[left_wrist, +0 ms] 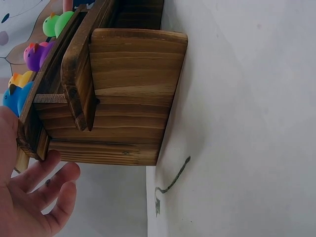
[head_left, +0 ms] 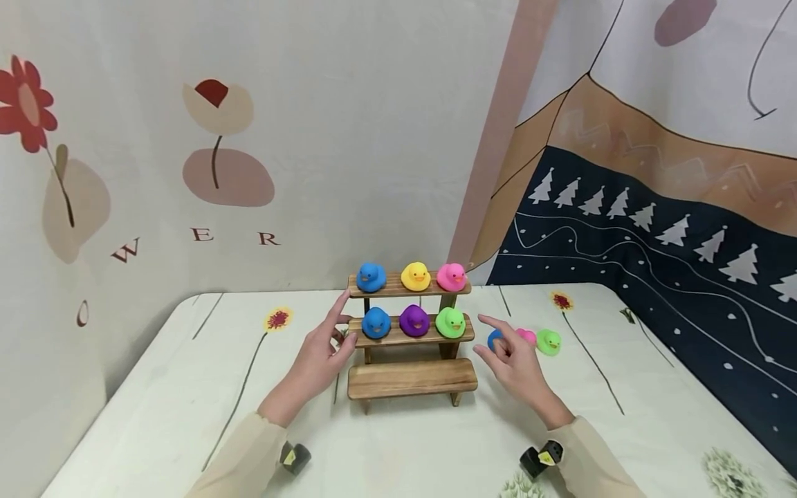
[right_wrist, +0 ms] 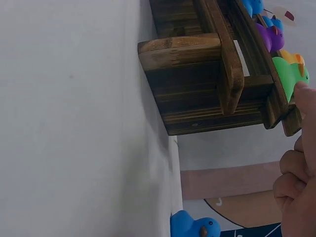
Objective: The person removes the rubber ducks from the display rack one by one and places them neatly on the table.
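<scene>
A three-step wooden stand (head_left: 412, 378) stands between my hands. On its top step sit a blue duck (head_left: 371, 277), a yellow duck (head_left: 416, 277) and a pink duck (head_left: 452, 277). The middle step bears another blue duck (head_left: 376, 323), a purple duck (head_left: 414, 321) and a green duck (head_left: 450, 323). My left hand (head_left: 320, 356) is at the stand's left end, index finger stretched toward the top step, thumb by the middle one; contact is unclear. My right hand (head_left: 515, 363) hovers off the right end, thumb and index finger apart, other fingers curled, holding nothing.
Behind my right hand, a second green duck (head_left: 548, 342), a partly hidden pink duck (head_left: 526, 337) and a partly hidden blue duck (right_wrist: 193, 224) rest on the tabletop. A patterned cloth covers the table (head_left: 156, 387); a printed curtain (head_left: 349, 138) hangs behind.
</scene>
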`<state>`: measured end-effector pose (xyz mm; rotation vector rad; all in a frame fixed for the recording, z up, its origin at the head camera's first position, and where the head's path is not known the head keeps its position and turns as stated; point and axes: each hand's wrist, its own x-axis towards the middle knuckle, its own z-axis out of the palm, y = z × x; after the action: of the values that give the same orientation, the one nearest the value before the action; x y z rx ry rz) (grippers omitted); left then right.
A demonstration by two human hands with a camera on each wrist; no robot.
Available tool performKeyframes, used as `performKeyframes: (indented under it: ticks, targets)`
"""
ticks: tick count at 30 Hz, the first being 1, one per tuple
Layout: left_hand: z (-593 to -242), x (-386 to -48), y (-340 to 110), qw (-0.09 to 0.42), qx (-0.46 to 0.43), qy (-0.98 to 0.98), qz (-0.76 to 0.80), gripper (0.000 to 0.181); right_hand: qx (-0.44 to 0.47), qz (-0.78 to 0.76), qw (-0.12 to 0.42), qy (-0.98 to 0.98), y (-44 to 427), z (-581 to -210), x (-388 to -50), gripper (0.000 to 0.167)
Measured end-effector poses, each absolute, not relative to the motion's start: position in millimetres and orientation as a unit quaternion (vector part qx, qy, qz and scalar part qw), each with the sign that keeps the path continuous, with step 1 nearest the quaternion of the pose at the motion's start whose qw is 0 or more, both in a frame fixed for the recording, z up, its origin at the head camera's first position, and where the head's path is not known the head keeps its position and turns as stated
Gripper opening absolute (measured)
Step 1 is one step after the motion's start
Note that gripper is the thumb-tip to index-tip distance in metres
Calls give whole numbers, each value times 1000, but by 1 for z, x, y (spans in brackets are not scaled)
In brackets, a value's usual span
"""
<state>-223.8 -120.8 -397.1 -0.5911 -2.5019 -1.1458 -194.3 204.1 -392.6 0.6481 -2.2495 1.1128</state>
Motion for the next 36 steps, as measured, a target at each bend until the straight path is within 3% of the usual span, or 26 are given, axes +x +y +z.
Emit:
performKeyframes:
  ticks: [8, 23, 36]
  targets:
    - [-396, -224, -121, 156, -202, -879, -402, 74, 239, 426, 257, -834, 206, -405, -211, 52]
    - [-396, -224, -120, 158, -207, -878, -402, 74, 240, 447, 235, -829, 189, -392, -223, 52]
    - [-396, -224, -121, 158, -205, -879, -401, 74, 250, 438, 231, -832, 172, -363, -203, 39]
